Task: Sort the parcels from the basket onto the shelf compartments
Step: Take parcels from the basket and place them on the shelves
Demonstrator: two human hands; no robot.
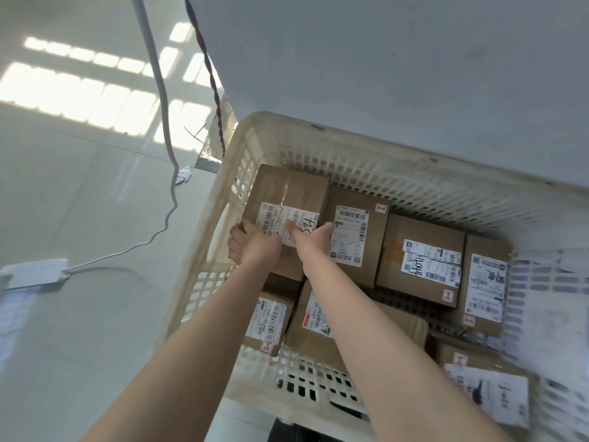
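A white plastic basket (344, 151) with slotted walls holds several brown cardboard parcels with white labels. The far-left parcel (287, 189), taped and labelled, sits higher than the others. My left hand (251, 247) grips its near-left edge, fingers curled round the side. My right hand (314, 239) lies on its top by the right edge, fingers reaching down between it and the neighbouring parcel (353, 231). Both arms stretch out over the basket. No shelf is in sight.
More parcels fill the basket: one marked in pen (424, 260), one at the right (487, 282), two under my arms (271, 320). A white cable (159, 100) runs to a power strip (35, 272) on the floor at left. A grey wall (414, 74) stands behind.
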